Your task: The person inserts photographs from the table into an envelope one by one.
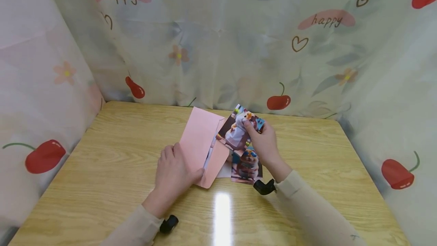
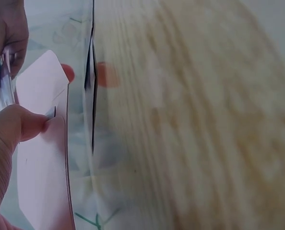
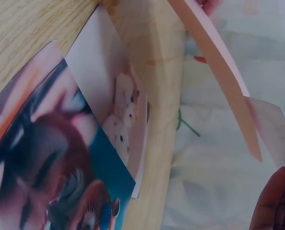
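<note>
My left hand (image 1: 174,170) grips a pink envelope (image 1: 198,132) by its lower left part. Its thumb lies on the envelope's face near the opening, also seen in the left wrist view, and the flap points right. My right hand (image 1: 268,145) pinches a glossy picture card (image 1: 235,134) with a hamster in white on it. The card's left corner is right at the envelope's opening. Beneath it lies another picture card (image 1: 244,168), a hamster with blue glasses. A paler card (image 3: 121,110) with two small white animals lies partly under that one in the right wrist view.
The wooden table (image 1: 109,162) ends at a patterned cloth backdrop (image 1: 218,67) close behind the envelope. Cloth also hangs along the left and right sides. A strip of light (image 1: 222,219) reflects off the front of the table. Each wrist wears a black device (image 1: 264,187).
</note>
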### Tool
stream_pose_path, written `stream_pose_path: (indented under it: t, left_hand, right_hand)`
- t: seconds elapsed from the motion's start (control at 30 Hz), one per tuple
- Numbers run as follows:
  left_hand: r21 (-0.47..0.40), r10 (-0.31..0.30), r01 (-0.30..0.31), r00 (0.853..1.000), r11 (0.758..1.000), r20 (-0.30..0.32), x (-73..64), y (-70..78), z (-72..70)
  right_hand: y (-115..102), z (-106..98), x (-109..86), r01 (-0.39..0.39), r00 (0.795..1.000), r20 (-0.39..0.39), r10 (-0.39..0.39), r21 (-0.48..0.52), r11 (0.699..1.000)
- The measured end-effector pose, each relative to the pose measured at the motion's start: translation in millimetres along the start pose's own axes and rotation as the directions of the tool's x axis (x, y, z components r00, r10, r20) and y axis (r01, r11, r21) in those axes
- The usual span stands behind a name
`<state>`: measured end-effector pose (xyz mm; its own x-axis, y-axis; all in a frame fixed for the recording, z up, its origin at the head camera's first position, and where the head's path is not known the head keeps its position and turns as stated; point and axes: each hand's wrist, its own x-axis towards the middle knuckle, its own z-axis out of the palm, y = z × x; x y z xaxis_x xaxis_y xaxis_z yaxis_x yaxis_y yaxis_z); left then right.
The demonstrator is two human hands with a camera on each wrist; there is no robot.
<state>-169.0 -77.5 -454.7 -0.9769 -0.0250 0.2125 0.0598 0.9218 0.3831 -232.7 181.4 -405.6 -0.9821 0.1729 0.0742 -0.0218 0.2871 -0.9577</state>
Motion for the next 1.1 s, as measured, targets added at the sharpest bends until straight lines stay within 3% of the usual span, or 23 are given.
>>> stream_pose_path:
  t: [0.47,0.93,1.1]
  left_hand:
    - [-0.012,0.019,-0.019,0.999,1.0,-0.036,6.6,6.7,-0.9]
    - [-0.039,0.029,-0.03,0.999,0.999,-0.028,7.3,9.3,-2.1]
    - [-0.05,0.037,-0.039,0.999,0.998,-0.035,7.4,8.4,-0.7]
  right_hand:
    - [0.2,7.9,1.7,-0.005,0.999,0.047,0.004,0.011,1.0]
    - [3.1,16.9,-2.4,0.01,0.984,0.175,-0.001,-0.054,0.998]
    - [4.9,19.4,-3.7,0.022,0.981,0.192,0.003,-0.126,0.992]
